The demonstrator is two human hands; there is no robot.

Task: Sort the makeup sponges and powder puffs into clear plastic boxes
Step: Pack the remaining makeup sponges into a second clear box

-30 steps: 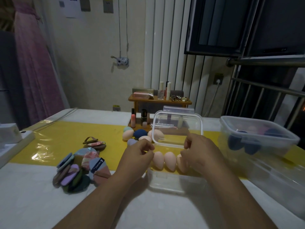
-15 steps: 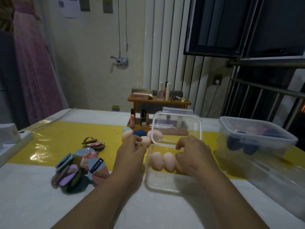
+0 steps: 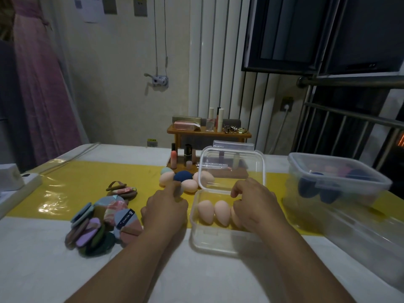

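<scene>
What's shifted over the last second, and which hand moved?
The left hand left the small clear box and reached forward-left toward the loose sponges behind it; whether it grips one is unclear. The right hand stayed over the box's peach sponges. The lid still stands open, and the puff pile is unmoved.

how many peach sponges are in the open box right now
3 show: two peach sponges side by side in the open clear box, and a third partly hidden under the right hand. More may be hidden behind that hand.
</scene>
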